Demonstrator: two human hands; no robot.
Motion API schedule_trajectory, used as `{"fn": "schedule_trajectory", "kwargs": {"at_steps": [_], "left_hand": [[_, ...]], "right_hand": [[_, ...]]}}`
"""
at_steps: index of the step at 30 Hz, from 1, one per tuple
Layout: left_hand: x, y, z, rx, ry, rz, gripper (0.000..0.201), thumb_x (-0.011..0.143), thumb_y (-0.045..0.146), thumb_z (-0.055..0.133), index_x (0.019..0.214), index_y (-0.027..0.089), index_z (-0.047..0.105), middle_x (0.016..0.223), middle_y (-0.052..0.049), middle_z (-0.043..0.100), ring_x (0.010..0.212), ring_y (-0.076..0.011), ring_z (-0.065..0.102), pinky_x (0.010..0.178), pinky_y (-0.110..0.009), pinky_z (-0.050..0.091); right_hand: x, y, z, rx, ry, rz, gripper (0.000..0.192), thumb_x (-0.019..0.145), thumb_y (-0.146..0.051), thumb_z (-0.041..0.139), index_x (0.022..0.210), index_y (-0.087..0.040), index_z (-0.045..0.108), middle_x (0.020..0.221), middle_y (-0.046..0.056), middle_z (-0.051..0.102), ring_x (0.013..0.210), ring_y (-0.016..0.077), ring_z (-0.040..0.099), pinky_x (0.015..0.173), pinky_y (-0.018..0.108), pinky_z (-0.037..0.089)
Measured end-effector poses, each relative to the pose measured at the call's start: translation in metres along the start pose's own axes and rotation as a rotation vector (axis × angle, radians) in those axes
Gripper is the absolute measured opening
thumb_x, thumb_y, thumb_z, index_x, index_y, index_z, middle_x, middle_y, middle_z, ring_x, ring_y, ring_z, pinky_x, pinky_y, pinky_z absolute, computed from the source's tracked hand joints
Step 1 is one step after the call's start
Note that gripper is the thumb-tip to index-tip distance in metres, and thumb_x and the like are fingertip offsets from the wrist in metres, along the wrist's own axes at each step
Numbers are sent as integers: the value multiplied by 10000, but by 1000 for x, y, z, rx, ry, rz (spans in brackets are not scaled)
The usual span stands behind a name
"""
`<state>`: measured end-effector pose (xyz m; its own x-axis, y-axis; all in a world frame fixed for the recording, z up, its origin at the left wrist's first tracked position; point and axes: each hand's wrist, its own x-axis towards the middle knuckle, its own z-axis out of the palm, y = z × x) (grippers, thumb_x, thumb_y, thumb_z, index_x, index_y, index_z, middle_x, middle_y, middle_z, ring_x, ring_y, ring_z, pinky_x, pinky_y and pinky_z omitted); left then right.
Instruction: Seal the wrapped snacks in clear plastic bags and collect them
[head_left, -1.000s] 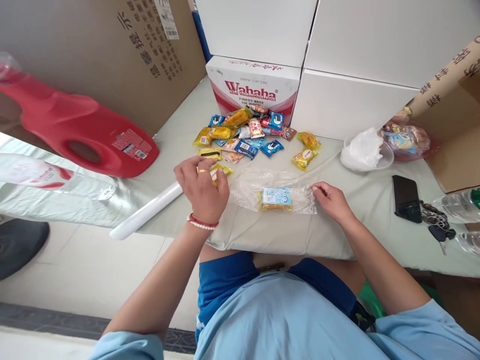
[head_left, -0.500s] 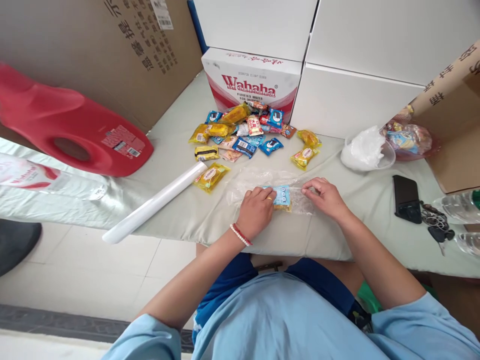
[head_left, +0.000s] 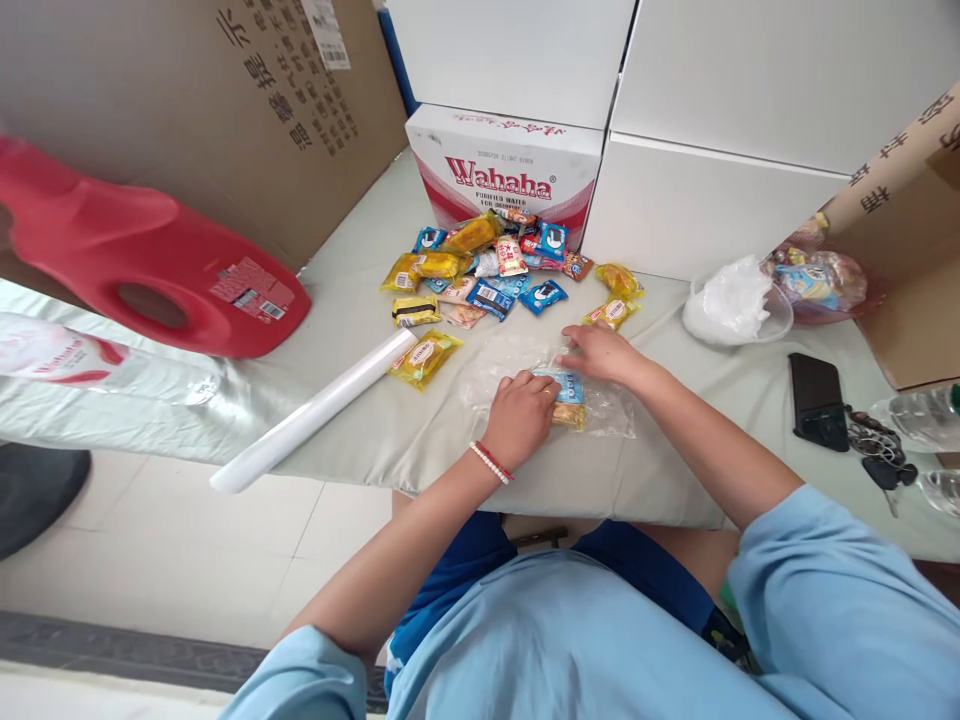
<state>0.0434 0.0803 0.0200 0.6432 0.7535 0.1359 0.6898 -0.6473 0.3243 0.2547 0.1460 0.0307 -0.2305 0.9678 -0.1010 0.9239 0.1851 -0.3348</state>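
Fingers loosely spread, the right hand (head_left: pixel 606 354) has moved from the clear plastic wrap's (head_left: pixel 611 408) right edge to its far side, apparently centring work on the blue-labelled snack packet (head_left: pixel 571 392) under the left hand (head_left: pixel 522 415), its grip hidden.

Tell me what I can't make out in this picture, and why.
Head view: the left end of the blue-labelled packet, covered by the left hand.
Head view: whether the right hand pinches the clear plastic; its own fingers hide the contact.
Head view: the bottom of the snack pile, covered by upper packets.
Head view: the red jug's top, cut off by the left edge.
Head view: the jug's label print, too small to read.
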Motion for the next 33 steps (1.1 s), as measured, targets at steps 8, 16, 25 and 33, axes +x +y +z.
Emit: {"fn": "schedule_trajectory", "kwargs": {"at_steps": [8,16,25,33], "left_hand": [[-7,-1,0,-95,-18,37,314,934,126,530,1132,214,757,1104,-95,723,1066,-277,581,880,-465,424],[-20,4,-2,-94,18,63,310,982,160,523,1156,262,758,1086,-86,698,1072,-267,579,877,-447,407],[-12,-14,-5,-307,124,-121,278,930,159,561,1115,235,754,1179,-75,731,1186,-270,587,987,-458,425],[-7,-4,-4,-248,229,-289,185,892,212,668,1077,213,671,1095,-67,711,1111,-272,586,919,-415,416]], "right_hand": [[26,0,4,255,-191,-28,129,855,-264,710,933,-184,774,827,11,725,743,153,632,701,242,458],[-35,-28,-9,213,77,-317,217,982,-272,550,998,-183,748,866,51,633,783,179,601,755,282,455],[-93,-44,27,453,276,-209,316,1050,-387,511,1182,-217,743,839,34,592,710,174,576,698,303,490],[-91,-60,24,581,376,-238,343,1054,-430,525,1200,-234,765,790,20,569,706,166,561,677,295,475]]}}
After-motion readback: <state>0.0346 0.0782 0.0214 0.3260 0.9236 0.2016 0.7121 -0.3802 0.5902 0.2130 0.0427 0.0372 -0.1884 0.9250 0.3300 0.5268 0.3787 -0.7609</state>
